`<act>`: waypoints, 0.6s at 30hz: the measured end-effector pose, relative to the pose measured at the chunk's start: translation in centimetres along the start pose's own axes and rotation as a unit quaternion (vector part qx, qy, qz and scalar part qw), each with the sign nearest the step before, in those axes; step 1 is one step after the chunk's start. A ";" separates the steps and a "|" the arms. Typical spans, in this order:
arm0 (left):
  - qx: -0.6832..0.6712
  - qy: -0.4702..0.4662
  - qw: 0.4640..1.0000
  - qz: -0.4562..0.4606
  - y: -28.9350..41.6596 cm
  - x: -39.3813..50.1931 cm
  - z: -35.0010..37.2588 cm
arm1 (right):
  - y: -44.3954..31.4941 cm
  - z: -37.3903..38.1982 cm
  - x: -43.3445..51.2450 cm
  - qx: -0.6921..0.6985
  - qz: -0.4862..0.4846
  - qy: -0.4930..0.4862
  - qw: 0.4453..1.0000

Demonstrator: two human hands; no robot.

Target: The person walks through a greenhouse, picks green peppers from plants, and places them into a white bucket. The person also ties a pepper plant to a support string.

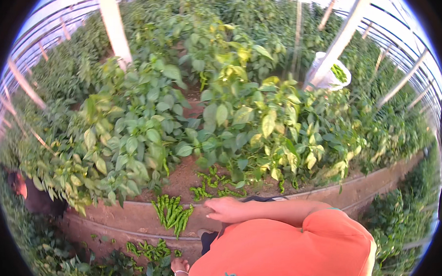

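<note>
My right hand [224, 209] reaches left across the row's edge. Its fingers are slightly apart, with nothing visible in them. Beside its fingertips, lined up side by side, lies a bundle of long green peppers [173, 215] on the furrow edge. Just beyond the hand, a loose group of curled green peppers [215, 182] rests on bare soil under the plants. My left hand [180, 265], with a white bracelet at the wrist, is low at the left, near another heap of green peppers [152, 249]. Its fingers are too small and blurred to show a grip.
Leafy pepper plants [220, 116], some yellowing, fill the greenhouse ahead. A pale post [114, 31] and a leaning post [342, 36] rise among them. Behind the leaning post sits a white sack [327, 78] of green peppers. Another person [42, 197] in dark clothing is at the far left.
</note>
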State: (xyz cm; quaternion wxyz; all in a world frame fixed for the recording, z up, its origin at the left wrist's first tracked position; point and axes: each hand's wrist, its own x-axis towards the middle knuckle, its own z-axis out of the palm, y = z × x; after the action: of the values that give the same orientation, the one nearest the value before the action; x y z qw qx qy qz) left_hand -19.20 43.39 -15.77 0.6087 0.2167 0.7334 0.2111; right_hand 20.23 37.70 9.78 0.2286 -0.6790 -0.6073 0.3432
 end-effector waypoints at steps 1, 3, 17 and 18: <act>-0.011 0.014 1.000 0.010 1.3 0.7 -1.0 | -0.8 0.6 0.6 0.010 0.023 -0.013 1.000; -0.007 0.011 0.999 0.036 3.6 2.3 -2.2 | -2.5 2.1 1.7 -0.016 0.015 -0.010 1.000; 0.227 0.097 0.969 -0.007 -4.5 2.5 -2.3 | -2.1 6.0 8.7 0.078 0.101 -0.164 0.978; 0.215 0.110 0.970 -0.004 -4.5 1.8 -2.3 | -2.2 6.1 9.6 0.070 0.075 -0.171 0.980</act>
State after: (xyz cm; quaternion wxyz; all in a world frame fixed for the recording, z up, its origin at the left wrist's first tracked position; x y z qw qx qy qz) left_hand -21.99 40.63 -19.40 0.4643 0.3154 0.8248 0.0683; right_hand 14.46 46.86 5.56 0.1419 -0.6360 -0.5595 0.5122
